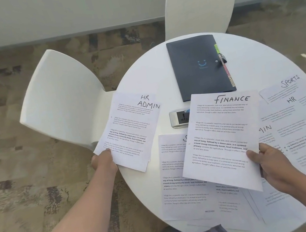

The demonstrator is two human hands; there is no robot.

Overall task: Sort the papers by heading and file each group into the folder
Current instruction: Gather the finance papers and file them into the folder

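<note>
Both hands busy with thin printed sheets over a round white surface [141, 73]

Left hand [104, 161] pinches the HR ADMIN pages [130, 131]; right hand [269, 165] grips the FINANCE sheet [220, 139]. Smooth dark folder [196, 68] lies closed, far side.

Bright even daylight, soft shadows, wide-angle warping, blurred edges.
</note>
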